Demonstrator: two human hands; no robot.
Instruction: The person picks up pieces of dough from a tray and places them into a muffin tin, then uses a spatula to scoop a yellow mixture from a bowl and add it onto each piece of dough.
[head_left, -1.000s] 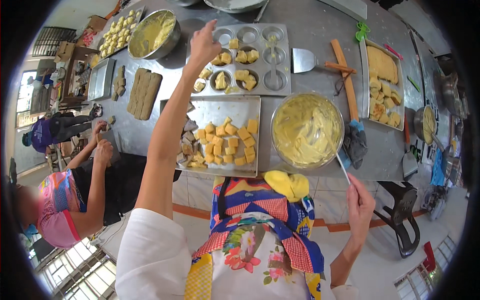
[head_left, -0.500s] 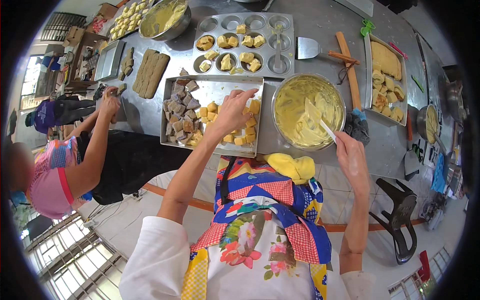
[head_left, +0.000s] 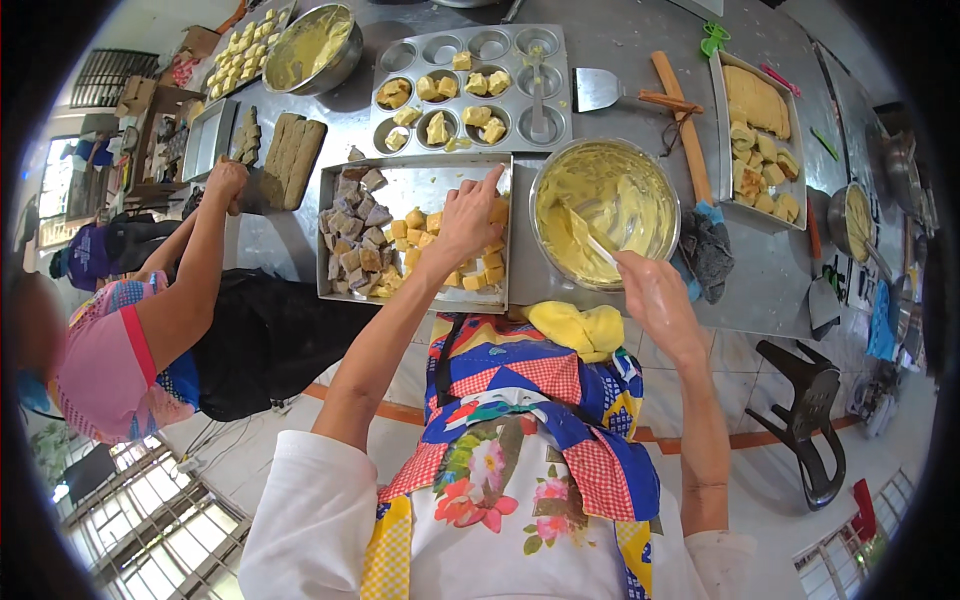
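Right fingers (head_left: 634, 268) gripping spatula (head_left: 600, 248), purple shirt (head_left: 84, 262), unreadable print (head_left: 90, 252)

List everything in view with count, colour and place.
Muffin tin: one, grey, top centre
Baking tray: one, silver, centre
Cubes: many, yellow and grey, in baking tray
Bowls: several, silver, centre, upper left, far right
Spatula: one, pale, centre bowl
Turner: one, silver, beside tin
Wooden bar: one, brown, right
Other trays: three, grey, both sides
Cloth: one, yellow, table edge
Chair: one, black, lower right
People: two, pink and purple clothing, left
Left grip: one, bare, over baking tray
Right grip: one, bare, on spatula
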